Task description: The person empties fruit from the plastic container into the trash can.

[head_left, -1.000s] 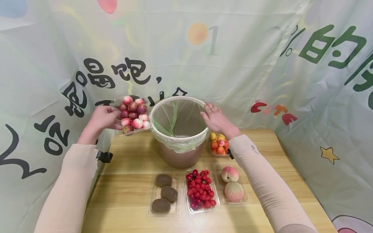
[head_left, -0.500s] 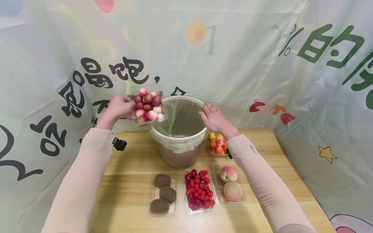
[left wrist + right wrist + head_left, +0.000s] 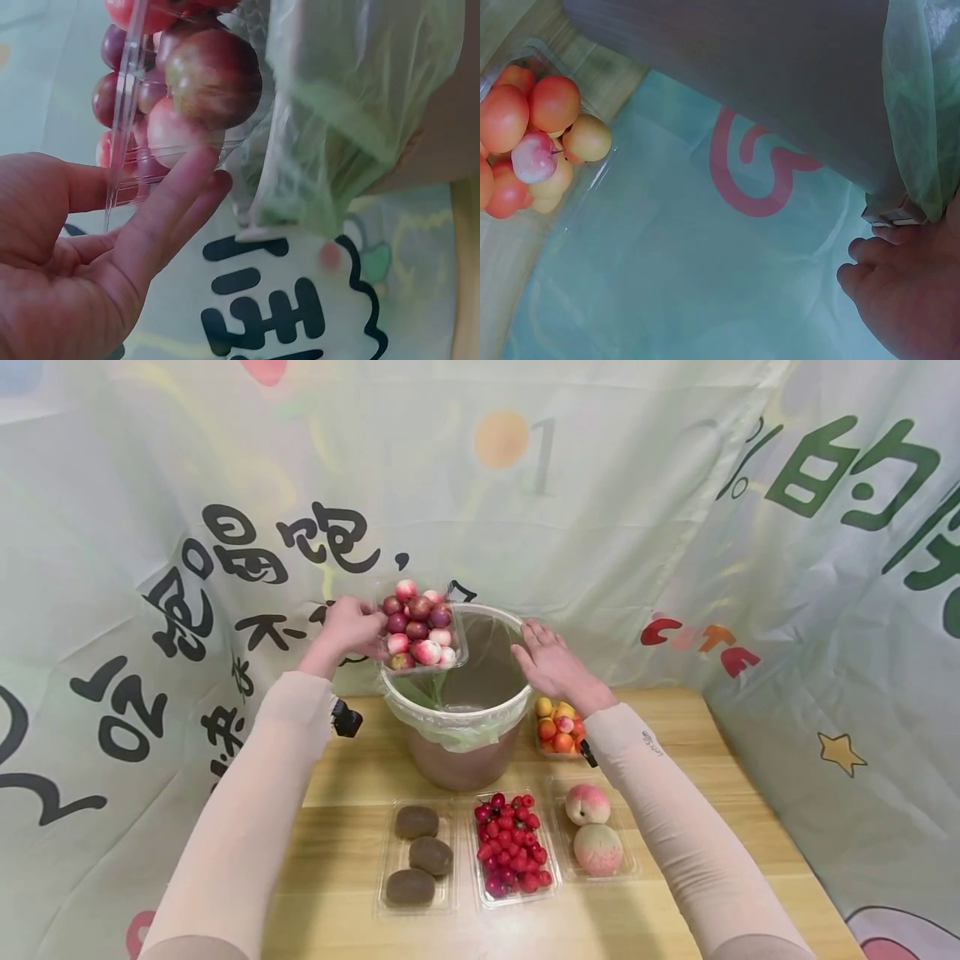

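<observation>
In the head view my left hand (image 3: 356,628) holds a clear plastic tray (image 3: 461,647) of plums (image 3: 417,629) by its left side. The fruits are dark purple, red and pink-white. This tray overlaps the left side of the opening of a brown trash can (image 3: 457,760), which has a white rim and a green bag liner (image 3: 468,737). In the left wrist view the thumb and fingers pinch the tray's edge. At the can's right rim my right hand (image 3: 551,662) grips it, thumb over the inside. In the right wrist view its fingertips (image 3: 847,274) curl at the outside.
Three kiwis (image 3: 431,856) in a clear tray, a tray of red berries (image 3: 513,843) and one with two peaches (image 3: 597,849) stand in front of the can on the wooden table (image 3: 337,860). Orange-yellow fruits (image 3: 558,727) sit right of it. Printed cloth (image 3: 600,485) hangs behind.
My left hand has carried the tray of plums rightward and slightly up, from beside the trash can to over its opening. The right hand has stayed on the rim.
</observation>
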Motion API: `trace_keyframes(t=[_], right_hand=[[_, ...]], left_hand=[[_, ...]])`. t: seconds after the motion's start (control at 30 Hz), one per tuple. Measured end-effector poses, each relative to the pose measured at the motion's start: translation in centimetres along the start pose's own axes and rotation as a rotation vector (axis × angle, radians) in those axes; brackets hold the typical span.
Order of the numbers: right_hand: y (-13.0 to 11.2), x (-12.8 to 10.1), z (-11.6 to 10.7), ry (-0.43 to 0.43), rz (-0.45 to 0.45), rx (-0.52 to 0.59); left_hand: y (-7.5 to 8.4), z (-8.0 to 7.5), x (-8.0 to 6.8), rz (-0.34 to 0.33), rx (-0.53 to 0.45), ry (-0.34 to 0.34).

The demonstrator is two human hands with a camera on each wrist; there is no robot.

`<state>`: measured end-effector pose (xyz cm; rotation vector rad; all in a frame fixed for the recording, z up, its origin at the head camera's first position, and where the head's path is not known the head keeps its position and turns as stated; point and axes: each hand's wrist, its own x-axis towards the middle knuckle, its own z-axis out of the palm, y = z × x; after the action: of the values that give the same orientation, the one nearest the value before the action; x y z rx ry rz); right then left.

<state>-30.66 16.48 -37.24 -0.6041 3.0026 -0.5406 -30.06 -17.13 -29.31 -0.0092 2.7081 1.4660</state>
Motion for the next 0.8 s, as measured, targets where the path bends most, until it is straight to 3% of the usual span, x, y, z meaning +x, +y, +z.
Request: trace_keyframes(t=[0.13, 0.27, 0.63, 0.8], right_hand=[[0.0, -0.1, 0.0, 0.007, 0.006, 0.011], [-0.1, -0.1, 0.0, 0.012, 0.005, 0.017], [-0.1, -0.1, 0.0, 0.012, 0.006, 0.018], [-0.1, -0.1, 0.1, 0.012, 0.008, 0.023]], left_hand=[[0.1, 1.2, 0.3, 0.065, 0.109, 0.068], [-0.1, 2.1, 0.5, 0.09, 0.155, 0.133], [-1.1, 3.7, 1.0, 0.133, 0.181, 0.187], [-1.2, 4.0, 1.3, 0.13, 0.131, 0.209]])
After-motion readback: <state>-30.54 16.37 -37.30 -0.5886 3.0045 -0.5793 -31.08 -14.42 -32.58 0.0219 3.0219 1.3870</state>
